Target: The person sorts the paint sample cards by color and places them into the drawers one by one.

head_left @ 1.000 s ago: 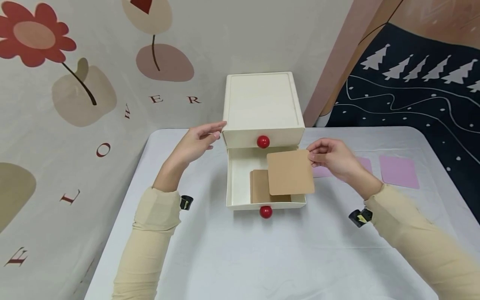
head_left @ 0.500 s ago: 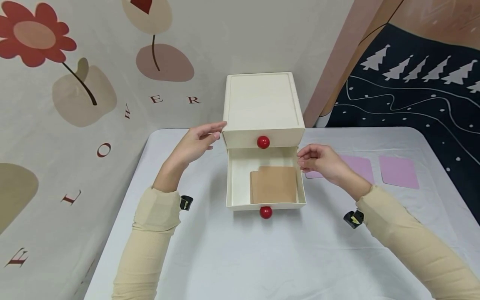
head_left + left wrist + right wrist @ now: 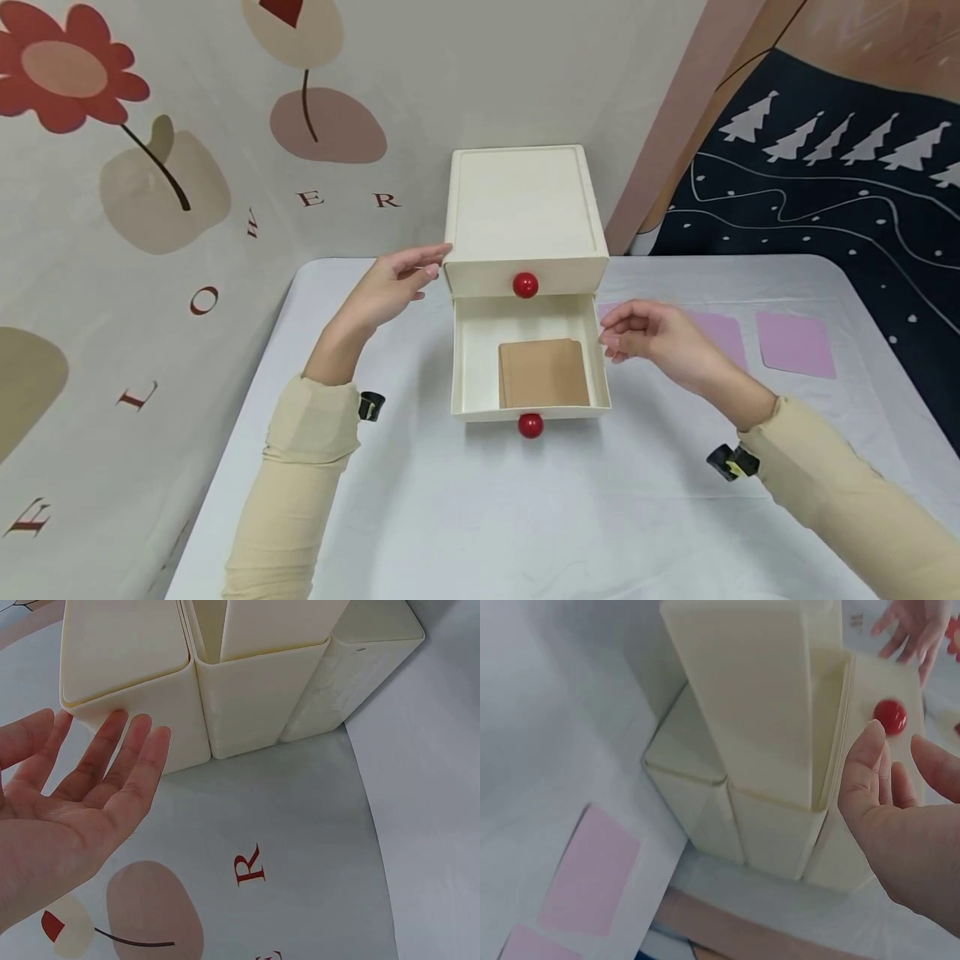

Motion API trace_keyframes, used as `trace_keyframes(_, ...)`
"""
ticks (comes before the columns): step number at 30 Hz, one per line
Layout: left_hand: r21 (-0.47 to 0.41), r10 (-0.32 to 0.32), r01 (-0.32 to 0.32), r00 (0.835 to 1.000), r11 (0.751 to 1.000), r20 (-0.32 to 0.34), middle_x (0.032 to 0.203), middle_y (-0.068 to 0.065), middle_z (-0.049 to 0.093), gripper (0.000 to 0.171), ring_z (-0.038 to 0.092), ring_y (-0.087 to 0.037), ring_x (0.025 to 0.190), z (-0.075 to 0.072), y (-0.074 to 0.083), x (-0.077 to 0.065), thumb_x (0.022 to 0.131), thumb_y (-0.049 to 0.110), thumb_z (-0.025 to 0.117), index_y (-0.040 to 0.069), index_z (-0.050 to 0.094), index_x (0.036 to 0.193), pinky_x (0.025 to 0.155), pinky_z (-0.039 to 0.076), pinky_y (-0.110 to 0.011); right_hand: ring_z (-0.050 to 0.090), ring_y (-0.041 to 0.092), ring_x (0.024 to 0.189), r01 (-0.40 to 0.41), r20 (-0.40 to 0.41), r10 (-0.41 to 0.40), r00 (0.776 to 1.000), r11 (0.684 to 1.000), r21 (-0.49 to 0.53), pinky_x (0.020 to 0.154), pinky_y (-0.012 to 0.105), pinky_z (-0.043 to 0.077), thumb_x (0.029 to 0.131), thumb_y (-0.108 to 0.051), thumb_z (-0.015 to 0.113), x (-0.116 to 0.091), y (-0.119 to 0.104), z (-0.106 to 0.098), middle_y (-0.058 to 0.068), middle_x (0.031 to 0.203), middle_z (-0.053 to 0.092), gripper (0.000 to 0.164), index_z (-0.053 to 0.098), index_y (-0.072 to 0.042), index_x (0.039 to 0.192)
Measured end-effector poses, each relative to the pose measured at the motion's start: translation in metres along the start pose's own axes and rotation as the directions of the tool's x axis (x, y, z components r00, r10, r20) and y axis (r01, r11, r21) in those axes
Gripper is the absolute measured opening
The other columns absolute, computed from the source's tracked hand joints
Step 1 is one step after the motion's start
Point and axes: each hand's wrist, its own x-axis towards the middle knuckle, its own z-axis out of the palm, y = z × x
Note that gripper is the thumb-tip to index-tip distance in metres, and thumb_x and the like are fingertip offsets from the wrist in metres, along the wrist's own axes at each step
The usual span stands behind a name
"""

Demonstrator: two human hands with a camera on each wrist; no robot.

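A cream drawer cabinet (image 3: 525, 200) stands at the back of the table, its upper drawer closed. Below it, a drawer (image 3: 474, 358) with a red knob is pulled out and holds a few tan square cards (image 3: 543, 375), stacked slightly askew. My left hand (image 3: 382, 292) touches the cabinet's left side with extended fingertips; the left wrist view shows those fingers (image 3: 135, 761) against its wall. Just right of the drawer hovers my right hand (image 3: 660, 343), fingers loosely bent, nothing between them. In the right wrist view thumb and fingers are apart.
Purple square cards (image 3: 797, 344) lie in a row on the white table (image 3: 525, 517) at the right, one partly behind my right hand. A patterned wall cloth (image 3: 360, 50) hangs behind the cabinet. A dark tree-print cloth (image 3: 810, 183) is at the right.
My right hand brought a tan card left into the drawer and let it go onto the stack. It then drew back slightly right. The left hand stayed on the cabinet.
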Motion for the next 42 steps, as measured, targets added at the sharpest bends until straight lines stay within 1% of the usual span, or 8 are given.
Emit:
trace_keyframes(5, 0.002, 0.003, -0.003, 1.0, 1.0, 0.003, 0.133, -0.003, 0.047, 0.038, 0.046, -0.018, 0.118, 0.0, 0.0, 0.0, 0.096, 0.014, 0.047, 0.016, 0.047, 0.134, 0.093, 0.043, -0.038, 0.062, 0.026, 0.082, 0.04, 0.079, -0.041, 0.996, 0.999, 0.019, 0.073, 0.032, 0.053, 0.088, 0.006, 0.053, -0.017, -0.001, 0.016, 0.027, 0.097, 0.057, 0.02, 0.051, 0.011, 0.107)
trace_keyframes(8, 0.002, 0.004, -0.004, 1.0, 1.0, 0.005, 0.133, -0.003, 0.047, 0.038, 0.046, -0.018, 0.118, 0.0, -0.001, 0.0, 0.096, 0.014, 0.047, 0.016, 0.048, 0.134, 0.093, 0.043, -0.038, 0.061, 0.03, 0.084, 0.071, 0.163, -0.079, 0.984, 0.996, 0.05, 0.074, 0.034, 0.053, 0.087, 0.008, 0.052, -0.024, 0.001, 0.028, 0.029, 0.097, 0.057, 0.02, 0.052, 0.012, 0.107)
trace_keyframes(14, 0.008, 0.01, -0.01, 1.0, 1.0, 0.01, 0.134, -0.004, 0.047, 0.038, 0.046, -0.019, 0.118, -0.001, -0.001, 0.0, 0.096, 0.014, 0.047, 0.016, 0.047, 0.135, 0.093, 0.043, -0.039, 0.06, 0.03, 0.088, 0.173, 0.343, -0.206, 0.916, 0.977, 0.124, 0.077, 0.034, 0.053, 0.085, 0.011, 0.052, -0.035, 0.016, 0.055, 0.025, 0.102, 0.058, 0.025, 0.052, 0.014, 0.11)
trace_keyframes(17, 0.006, 0.01, -0.01, 1.0, 1.0, 0.007, 0.133, -0.004, 0.047, 0.038, 0.046, -0.019, 0.118, 0.0, -0.001, 0.001, 0.096, 0.013, 0.047, 0.016, 0.047, 0.135, 0.093, 0.043, -0.039, 0.059, 0.029, 0.092, 0.181, 0.382, -0.203, 0.901, 0.979, 0.093, 0.078, 0.031, 0.052, 0.086, 0.008, 0.054, -0.039, 0.027, 0.068, 0.021, 0.108, 0.058, 0.029, 0.052, 0.012, 0.114)
trace_keyframes(22, 0.003, 0.011, -0.011, 1.0, 1.0, 0.006, 0.133, -0.003, 0.048, 0.038, 0.046, -0.018, 0.118, 0.001, -0.002, 0.001, 0.096, 0.012, 0.047, 0.016, 0.048, 0.134, 0.092, 0.044, -0.039, 0.057, 0.034, 0.096, 0.108, 0.368, -0.106, 0.924, 0.994, 0.016, 0.077, 0.028, 0.052, 0.085, 0.004, 0.059, -0.042, 0.043, 0.08, 0.018, 0.114, 0.055, 0.034, 0.052, 0.007, 0.117)
trace_keyframes(26, 0.004, 0.014, -0.014, 1.0, 1.0, 0.008, 0.133, -0.003, 0.048, 0.038, 0.046, -0.019, 0.118, 0.001, -0.002, 0.002, 0.096, 0.013, 0.047, 0.016, 0.048, 0.134, 0.092, 0.044, -0.039, 0.055, 0.036, 0.099, 0.06, 0.346, -0.059, 0.936, 0.998, 0.008, 0.075, 0.027, 0.052, 0.083, 0.004, 0.061, -0.042, 0.05, 0.084, 0.016, 0.114, 0.054, 0.032, 0.054, 0.003, 0.115)
trace_keyframes(37, 0.01, 0.02, -0.02, 0.999, 1.0, 0.025, 0.134, -0.004, 0.046, 0.038, 0.044, -0.02, 0.12, -0.002, -0.003, 0.002, 0.097, 0.014, 0.046, 0.015, 0.046, 0.135, 0.094, 0.042, -0.04, 0.053, 0.041, 0.102, 0.111, 0.331, -0.113, 0.937, 0.993, 0.025, 0.08, 0.027, 0.05, 0.082, 0.007, 0.061, -0.029, 0.048, 0.076, 0.018, 0.115, 0.055, 0.035, 0.053, 0.006, 0.117)
trace_keyframes(42, 0.009, 0.018, -0.018, 1.0, 1.0, 0.018, 0.134, -0.005, 0.046, 0.039, 0.044, -0.02, 0.119, -0.001, -0.002, 0.001, 0.097, 0.013, 0.046, 0.015, 0.046, 0.135, 0.094, 0.042, -0.04, 0.054, 0.036, 0.102, 0.123, 0.315, -0.122, 0.941, 0.992, 0.015, 0.082, 0.028, 0.05, 0.083, 0.007, 0.06, -0.015, 0.045, 0.066, 0.021, 0.118, 0.054, 0.039, 0.05, 0.008, 0.12)
